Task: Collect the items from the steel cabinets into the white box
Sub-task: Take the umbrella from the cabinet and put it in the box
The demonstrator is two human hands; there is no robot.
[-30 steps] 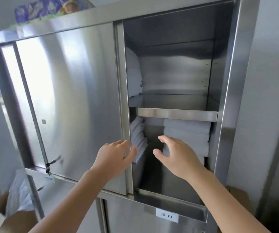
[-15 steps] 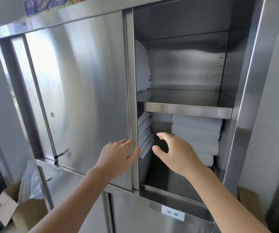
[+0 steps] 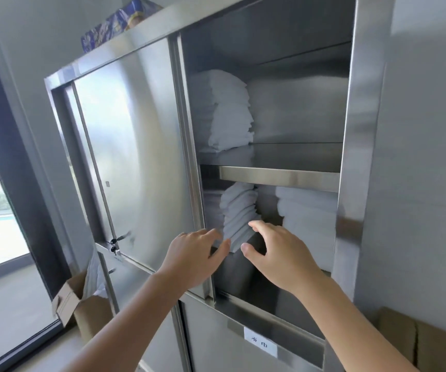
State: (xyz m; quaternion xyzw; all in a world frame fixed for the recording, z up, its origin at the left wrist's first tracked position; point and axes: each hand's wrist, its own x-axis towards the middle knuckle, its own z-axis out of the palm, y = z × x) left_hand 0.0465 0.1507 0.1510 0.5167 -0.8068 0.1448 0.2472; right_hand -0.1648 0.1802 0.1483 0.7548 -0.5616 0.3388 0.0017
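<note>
towels (image 3: 239,218) — just beyond both hands (image 3: 240,253)

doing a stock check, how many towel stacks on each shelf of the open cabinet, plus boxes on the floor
Upper shelf towel stacks: 1
Lower shelf towel stacks: 2
Cardboard boxes on floor: 2
Total: 5

— How many towel stacks do you count in the steel cabinet (image 3: 361,130)?

— You have three: one stack (image 3: 223,111) on the upper shelf at the cabinet's left, and two below it, a leaning stack (image 3: 239,213) and a stack (image 3: 307,224) at the cabinet's right.

— And boxes?

— Two cardboard boxes: one (image 3: 79,310) left of the cabinet, one (image 3: 415,339) right of it. One sliding door (image 3: 136,157), one label (image 3: 260,345), two hands.
</note>
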